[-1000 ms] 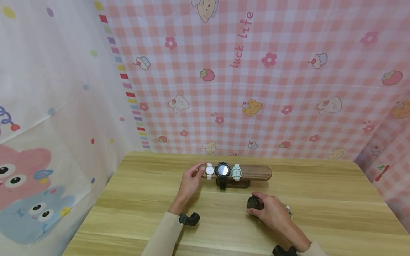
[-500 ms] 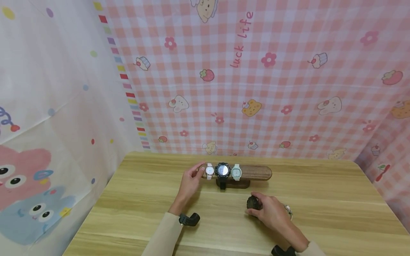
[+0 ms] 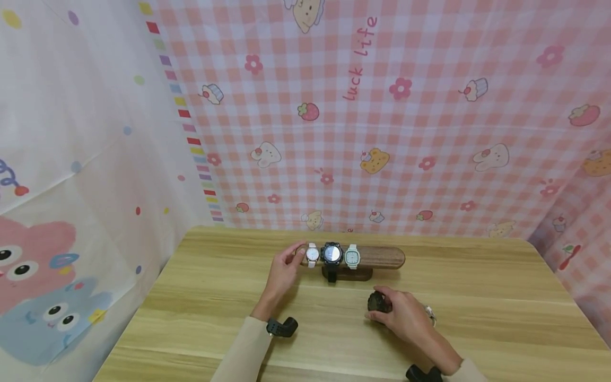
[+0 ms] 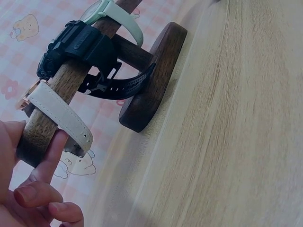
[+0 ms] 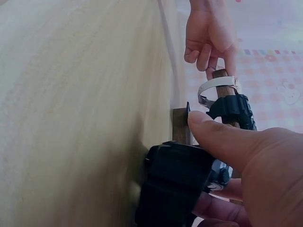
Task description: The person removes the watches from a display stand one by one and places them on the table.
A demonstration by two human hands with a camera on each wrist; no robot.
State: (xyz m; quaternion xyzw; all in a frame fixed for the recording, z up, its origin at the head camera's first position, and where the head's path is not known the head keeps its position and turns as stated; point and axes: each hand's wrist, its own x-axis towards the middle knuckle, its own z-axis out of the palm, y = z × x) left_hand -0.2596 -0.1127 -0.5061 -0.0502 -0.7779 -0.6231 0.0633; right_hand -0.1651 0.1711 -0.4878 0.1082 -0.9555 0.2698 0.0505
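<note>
A wooden watch stand stands near the back of the table. My left hand grips its left end between thumb and fingers. From left to right the bar bears a white-strapped watch, a black watch and a mint-green watch. The black strap hangs loose under the bar in the left wrist view. In front of the stand, to its right, my right hand holds a dark, chunky watch by its edges. That watch's dark strap shows large in the right wrist view.
Light wood-grain tabletop surrounds the stand. A pink checked cloth hangs right behind the table, with a white printed cloth at the left. Black camera bands sit on both wrists.
The right hand and its dark watch have shifted very slightly to the left. The left hand, the stand and the watches on it have not visibly moved.
</note>
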